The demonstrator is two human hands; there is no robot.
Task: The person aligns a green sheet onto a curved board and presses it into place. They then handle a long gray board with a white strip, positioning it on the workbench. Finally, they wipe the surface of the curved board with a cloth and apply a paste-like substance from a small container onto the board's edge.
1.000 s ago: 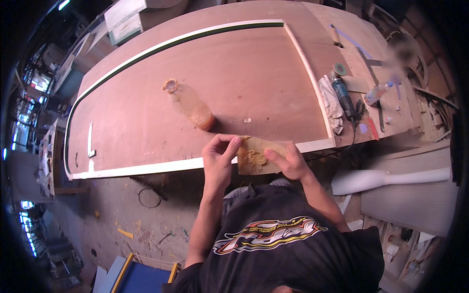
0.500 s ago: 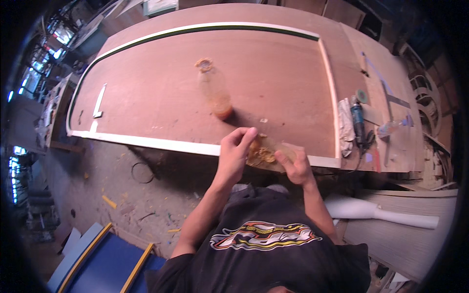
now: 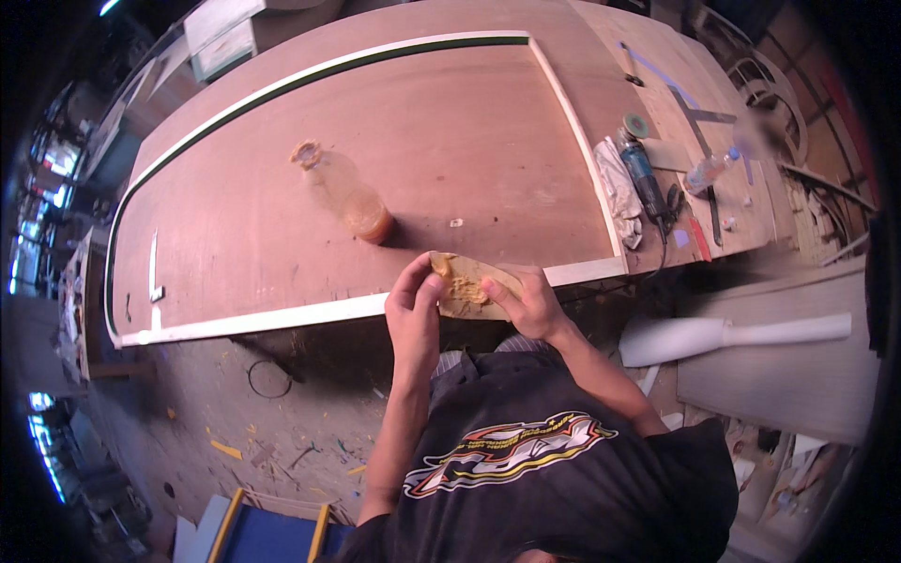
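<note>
Wooden workshop surface [image 3: 488, 150].
Left hand [image 3: 414, 302], right hand [image 3: 535, 305]: closed, pinching tan sheet [image 3: 475, 311], possibly card, with yellowish paste [image 3: 466, 289].

Blue grinder [image 3: 644, 178] beside crumpled white sheet [image 3: 620, 199]; clear bottle [image 3: 709, 173] nearby.

The black shirt [image 3: 601, 493] bears printed lettering [image 3: 511, 457] (white and yellow).
</note>
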